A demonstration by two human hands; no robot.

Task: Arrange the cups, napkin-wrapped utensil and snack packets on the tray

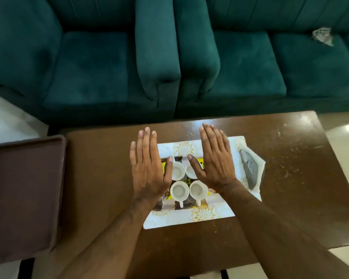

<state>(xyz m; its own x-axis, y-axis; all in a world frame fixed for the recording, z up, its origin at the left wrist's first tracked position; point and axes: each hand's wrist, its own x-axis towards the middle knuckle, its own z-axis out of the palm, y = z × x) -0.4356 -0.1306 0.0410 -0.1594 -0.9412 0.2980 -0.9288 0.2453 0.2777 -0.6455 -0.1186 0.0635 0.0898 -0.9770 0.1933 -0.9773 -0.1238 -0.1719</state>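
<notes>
A white tray [191,215] with a gold flower pattern lies on the brown table. Several white cups stand on it in a tight square, the front two [179,191] [198,190] with handles pointing toward me. Yellow and brown snack packets [186,205] lie flat under the cups. A grey utensil in a white napkin [250,170] rests on the tray's right end. My left hand [149,168] hovers flat, fingers apart, over the tray's left side. My right hand [214,158] hovers flat over the back cups, partly hiding one. Neither hand holds anything.
The brown table [290,178] has scuffed patches on its right half. A dark brown tray-like lid [22,194] sits at the table's left edge. Teal sofas [109,67] stand behind, with a crumpled wrapper [322,36] on the right seat.
</notes>
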